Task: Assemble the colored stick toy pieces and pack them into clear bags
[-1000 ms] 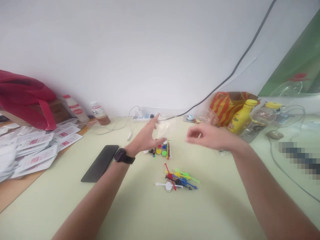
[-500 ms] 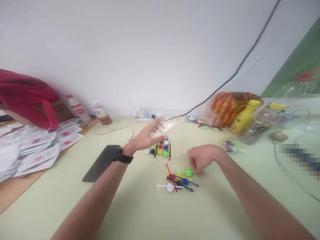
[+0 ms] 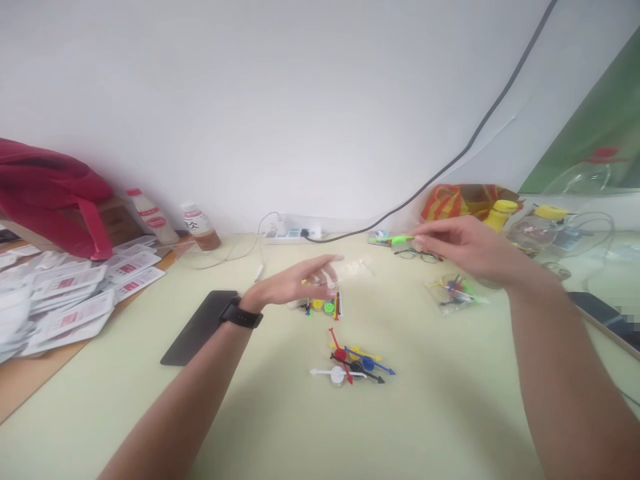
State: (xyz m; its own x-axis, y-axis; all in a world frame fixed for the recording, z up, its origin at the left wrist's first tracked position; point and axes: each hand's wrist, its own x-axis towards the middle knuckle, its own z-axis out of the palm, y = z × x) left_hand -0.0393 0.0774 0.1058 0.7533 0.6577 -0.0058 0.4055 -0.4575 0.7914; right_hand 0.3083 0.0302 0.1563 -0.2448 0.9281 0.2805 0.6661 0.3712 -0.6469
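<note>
- Your right hand (image 3: 465, 247) is raised over the right part of the table, thumb and fingers pinched on a bright green plastic arrow spinner (image 3: 401, 240) — it juts from the fingertips towards the left, clear of the tabletop.
- Your left hand (image 3: 293, 283) is held out over the middle, thumb and forefinger apart, with a crinkled clear plastic bag (image 3: 359, 267) at the fingertips; you show too little of the other fingers for me to tell whether they grip it.
- Below your left hand, partly hidden by it, sits a group of small round coloured discs and thin sticks (image 3: 318, 305); a yellow disc and a green one show plainly.
- Nearer to you, in an overlapping pile on the pale green tabletop (image 3: 425, 413), lie five more arrow spinners: a white one (image 3: 337, 374), a red one (image 3: 340, 355), a black one (image 3: 357, 367), a blue one (image 3: 369, 363) and a yellow one (image 3: 356, 352).
- Below your right hand, well apart from that pile, rests a clear packet of mixed coloured spinners (image 3: 455, 292).
- You wear a black watch on your left wrist — just beside it lies a flat black rectangular slab (image 3: 197, 330).
</note>
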